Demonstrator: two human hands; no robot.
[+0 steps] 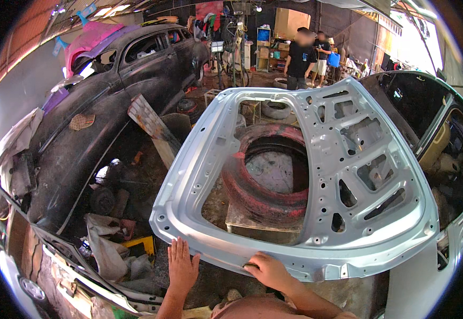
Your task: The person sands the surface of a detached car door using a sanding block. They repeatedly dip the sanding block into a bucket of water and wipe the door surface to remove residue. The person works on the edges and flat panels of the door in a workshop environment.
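Observation:
A silver-grey car tailgate [311,159] lies in front of me, its holed inner side facing up. Through its large window opening shows a worn tire [263,204] with red paint, resting on a low stand [263,228] beneath it. Flat against the tailgate's near left edge, my left hand [182,268] has its fingers stretched out and holds nothing. My right hand [268,271] is closed at the middle of the same near edge. A small dark thing pokes out by its fingers; most of it is hidden, so its kind cannot be told.
An old black car body [82,138] fills the left side. A rusty board [152,122] leans between it and the tailgate. Crumpled cloth [104,250] and a yellow piece [140,246] lie low at left. A dark car [417,106] stands at right. Two people [298,61] are at the back.

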